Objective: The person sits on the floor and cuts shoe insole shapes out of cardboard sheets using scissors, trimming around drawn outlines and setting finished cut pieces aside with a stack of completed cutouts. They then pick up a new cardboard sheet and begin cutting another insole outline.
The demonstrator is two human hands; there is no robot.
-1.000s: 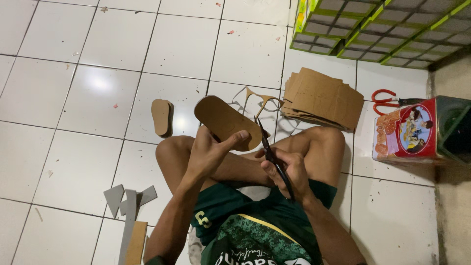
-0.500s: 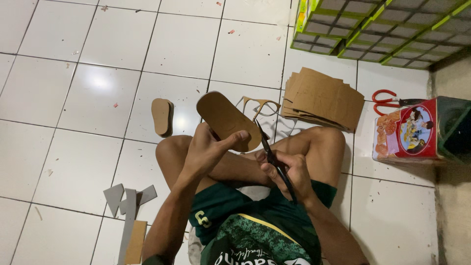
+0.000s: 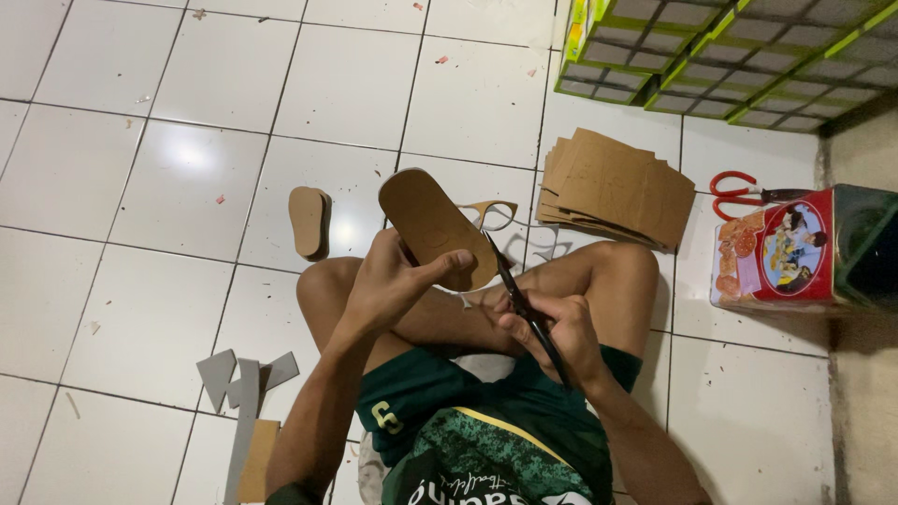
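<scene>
Brown cardboard sole cutout [image 3: 432,224], held above the knees by the left hand [image 3: 393,285], thumb clamped on its near end. Right hand [image 3: 552,337] grips black scissors [image 3: 519,299]; blades best follow the outline, sole turned gradually. Cardboard stack [image 3: 617,187] lies far right.

Cardboard sheet stack [image 3: 617,187], red scissors [image 3: 744,192], red box [image 3: 776,252], small sole cutout [image 3: 307,220], grey scraps [image 3: 243,374].
</scene>
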